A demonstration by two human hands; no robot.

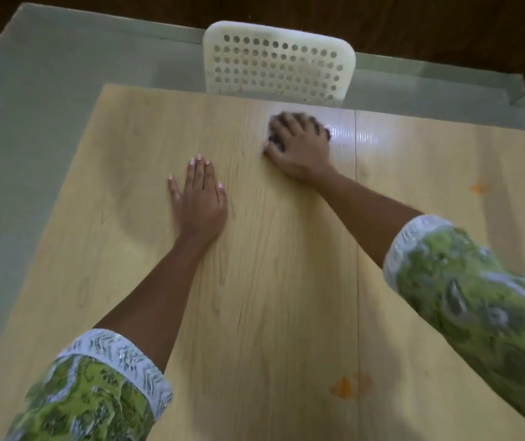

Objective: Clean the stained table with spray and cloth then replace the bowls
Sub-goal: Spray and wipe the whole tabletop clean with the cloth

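The table (270, 281) has a pale wood-grain top with a thin dark seam running from the far edge toward the near edge, right of centre. The surface carries orange stains: one blotch (348, 387) near the bottom of the view, straddling the seam, and two more (480, 187) toward the right edge. A glossy patch (355, 135) lies at the far edge, just right of the right hand.

The right hand (299, 144) is placed palm down near the far edge of the table, over a cloth (276, 140). The cloth is almost fully covered; only dark, blurred bits show between and beyond the fingers (286, 122), so its colour and folds cannot be read with certainty. The fingers are curled and slightly spread, pressing the cloth against the tabletop.

The left hand (199, 197) lies flat on the bare tabletop, well left of the seam and nearer the person than the right hand. Its fingers are extended and mostly pressed together, with the thumb and little finger angled slightly outward. It holds nothing.

Both forearms are bare up to green patterned sleeves (95, 393) with pale woven cuffs.

A white chair (278, 62) with a perforated back stands at the far side of the table, its back just beyond the table edge, behind the right hand. The floor (31, 122) around the table is pale grey-green.
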